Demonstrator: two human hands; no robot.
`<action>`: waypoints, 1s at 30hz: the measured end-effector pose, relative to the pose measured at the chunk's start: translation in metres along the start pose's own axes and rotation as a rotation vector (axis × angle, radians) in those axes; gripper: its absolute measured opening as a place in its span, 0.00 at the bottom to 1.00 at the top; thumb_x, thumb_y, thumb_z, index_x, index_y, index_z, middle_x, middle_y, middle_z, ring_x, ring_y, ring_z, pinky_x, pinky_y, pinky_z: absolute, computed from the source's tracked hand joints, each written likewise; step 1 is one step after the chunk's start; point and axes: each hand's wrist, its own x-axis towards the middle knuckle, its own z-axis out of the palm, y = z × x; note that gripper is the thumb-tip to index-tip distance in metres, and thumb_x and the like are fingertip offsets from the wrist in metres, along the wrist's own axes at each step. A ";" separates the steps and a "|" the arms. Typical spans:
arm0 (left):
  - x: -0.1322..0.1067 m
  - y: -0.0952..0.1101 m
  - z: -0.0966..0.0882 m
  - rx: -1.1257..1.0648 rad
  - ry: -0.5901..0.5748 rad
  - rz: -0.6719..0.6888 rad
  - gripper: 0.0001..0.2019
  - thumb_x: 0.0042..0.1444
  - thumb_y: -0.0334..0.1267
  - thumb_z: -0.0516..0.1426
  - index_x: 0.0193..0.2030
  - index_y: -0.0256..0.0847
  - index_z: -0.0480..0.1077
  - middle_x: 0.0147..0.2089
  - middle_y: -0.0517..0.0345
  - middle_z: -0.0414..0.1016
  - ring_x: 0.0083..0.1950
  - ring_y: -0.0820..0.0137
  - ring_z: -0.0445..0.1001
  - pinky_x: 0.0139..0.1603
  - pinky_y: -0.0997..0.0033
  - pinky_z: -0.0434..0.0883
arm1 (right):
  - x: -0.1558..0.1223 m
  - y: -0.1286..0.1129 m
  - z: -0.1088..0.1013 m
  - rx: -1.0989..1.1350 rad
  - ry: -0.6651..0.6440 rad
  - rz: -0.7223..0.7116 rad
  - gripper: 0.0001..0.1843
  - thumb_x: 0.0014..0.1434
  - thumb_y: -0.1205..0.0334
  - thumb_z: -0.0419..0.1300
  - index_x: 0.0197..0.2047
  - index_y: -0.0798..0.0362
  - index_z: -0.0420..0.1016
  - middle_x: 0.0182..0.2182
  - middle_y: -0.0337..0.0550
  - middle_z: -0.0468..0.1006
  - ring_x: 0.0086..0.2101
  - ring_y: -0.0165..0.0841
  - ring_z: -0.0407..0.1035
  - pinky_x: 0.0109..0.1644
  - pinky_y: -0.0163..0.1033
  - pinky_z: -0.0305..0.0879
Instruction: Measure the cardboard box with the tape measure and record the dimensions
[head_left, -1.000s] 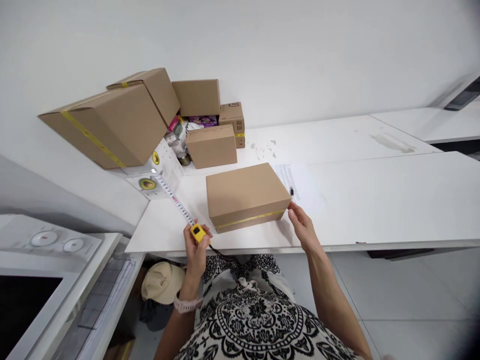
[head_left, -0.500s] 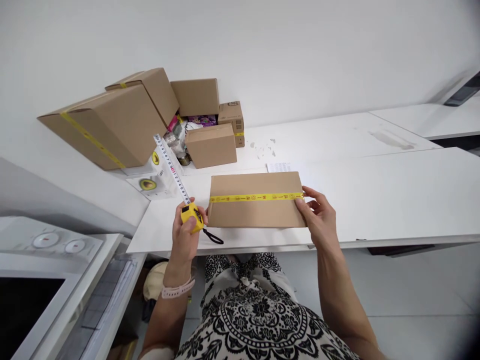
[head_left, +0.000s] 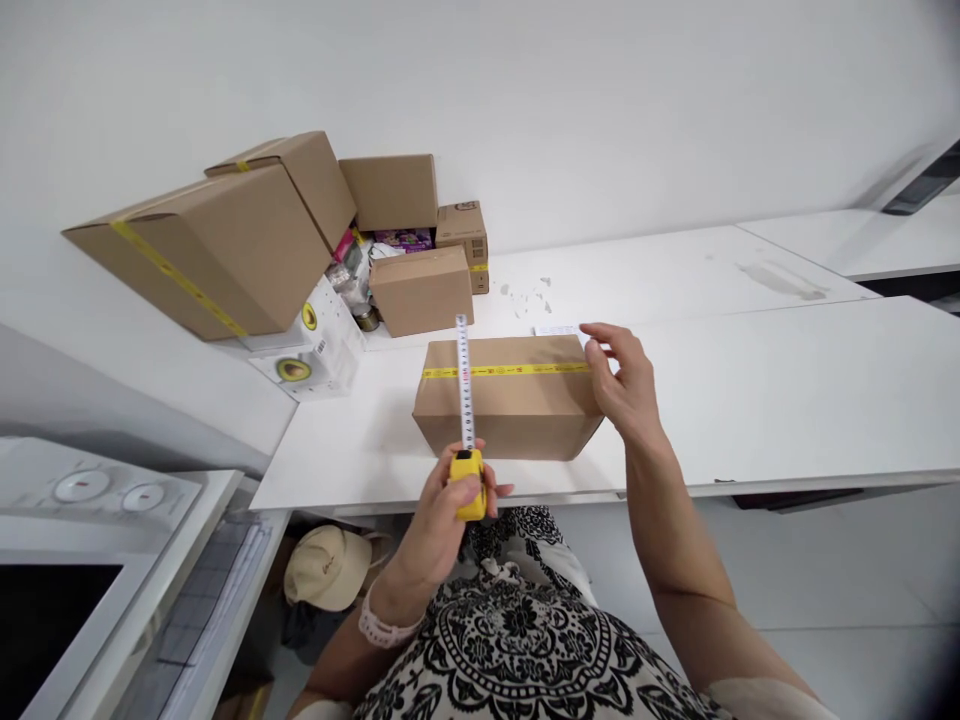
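A closed cardboard box (head_left: 517,400) with a strip of printed yellow tape rests on the white table, its top and near side showing. My left hand (head_left: 450,500) is wrapped around a yellow tape measure (head_left: 469,485) just in front of the box. The white blade (head_left: 466,390) is pulled out and points away from me, passing over the box's left part; whether it touches the lid cannot be made out. At the box's right end is my right hand (head_left: 624,380), fingers bent and apart, thumb close to the taped edge. It grips nothing that I can see.
Several cardboard boxes (head_left: 225,250) are piled at the back left, some on a white carton with avocado pictures (head_left: 315,350). A printed sheet (head_left: 555,330) lies partly behind the near box. A white appliance (head_left: 97,490) stands at the left, and a beige cap (head_left: 328,567) sits below.
My left hand has brought the tape measure rightward from beside the box to its front, blade now across it. The box has tipped, exposing its near side, and my right hand has loosened its hold.
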 end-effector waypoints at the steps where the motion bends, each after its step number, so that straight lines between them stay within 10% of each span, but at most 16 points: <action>1: 0.002 -0.002 0.005 -0.010 -0.006 -0.041 0.21 0.53 0.44 0.64 0.52 0.41 0.68 0.36 0.61 0.73 0.28 0.75 0.71 0.58 0.49 0.72 | 0.008 -0.003 0.001 -0.022 -0.080 -0.071 0.20 0.70 0.52 0.49 0.59 0.44 0.74 0.59 0.48 0.74 0.60 0.45 0.65 0.61 0.56 0.65; 6: 0.013 -0.001 0.019 -0.044 -0.011 -0.146 0.22 0.53 0.45 0.64 0.51 0.39 0.68 0.34 0.63 0.71 0.27 0.76 0.69 0.56 0.51 0.74 | 0.051 -0.001 0.019 -0.146 -0.539 -0.295 0.25 0.71 0.54 0.44 0.66 0.46 0.69 0.67 0.46 0.67 0.67 0.47 0.58 0.69 0.61 0.54; 14: 0.015 0.001 0.025 -0.102 0.007 -0.175 0.20 0.53 0.47 0.63 0.49 0.39 0.68 0.34 0.63 0.71 0.26 0.76 0.69 0.56 0.50 0.74 | 0.086 0.004 0.049 -0.109 -0.875 -0.275 0.22 0.69 0.56 0.48 0.60 0.49 0.75 0.59 0.48 0.75 0.61 0.49 0.66 0.66 0.60 0.58; 30: 0.007 -0.009 0.027 -0.110 -0.002 -0.172 0.23 0.54 0.46 0.65 0.52 0.39 0.66 0.36 0.62 0.71 0.28 0.75 0.71 0.52 0.55 0.73 | 0.075 0.003 0.054 -0.268 -0.863 -0.016 0.28 0.69 0.44 0.46 0.67 0.38 0.69 0.65 0.40 0.71 0.60 0.56 0.67 0.62 0.67 0.61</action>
